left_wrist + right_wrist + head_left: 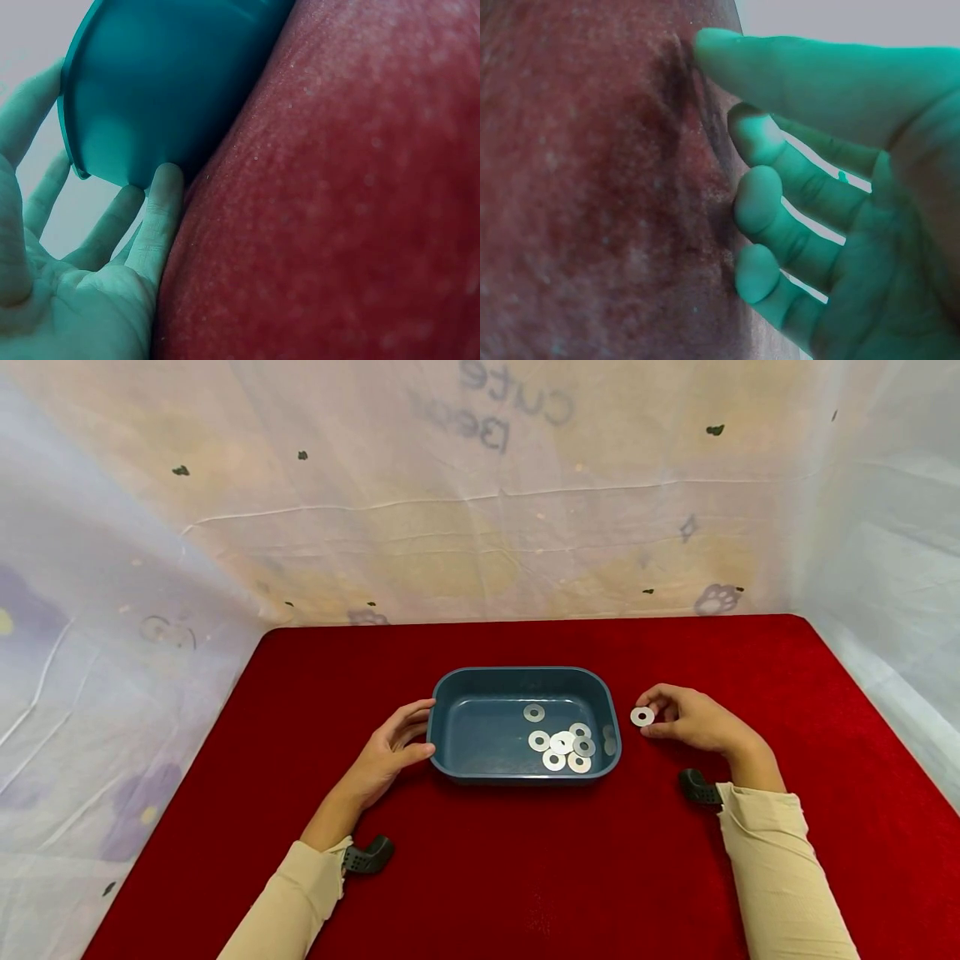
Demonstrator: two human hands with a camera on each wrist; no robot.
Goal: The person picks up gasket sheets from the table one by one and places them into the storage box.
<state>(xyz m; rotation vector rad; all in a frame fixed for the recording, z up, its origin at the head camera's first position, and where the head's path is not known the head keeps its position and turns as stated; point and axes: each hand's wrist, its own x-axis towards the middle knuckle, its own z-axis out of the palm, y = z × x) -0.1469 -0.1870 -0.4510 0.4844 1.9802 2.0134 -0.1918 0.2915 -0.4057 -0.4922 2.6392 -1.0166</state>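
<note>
A blue rectangular tray (480, 778) sits on the red cloth. Several flat metal washers (554, 761) lie inside it toward the right, some overlapping; one washer (534, 713) rests apart near the back wall. My left hand (384, 762) touches the tray's left end with thumb and fingers spread along it. In the left wrist view those straight fingertips (166, 184) rest against the tray's outer wall (172, 90). Just right of the tray, my right hand (693, 720) pinches a single washer (633, 717) between thumb and fingers. Only its reflective edge shows in the right wrist view.
Red cloth (510, 868) covers the table around the tray. A pale printed fabric wall (450, 552) stands behind the far edge, with more fabric on both sides. A dark wrist strap (369, 855) sticks out at the left cuff, another dark strap (699, 787) at the right.
</note>
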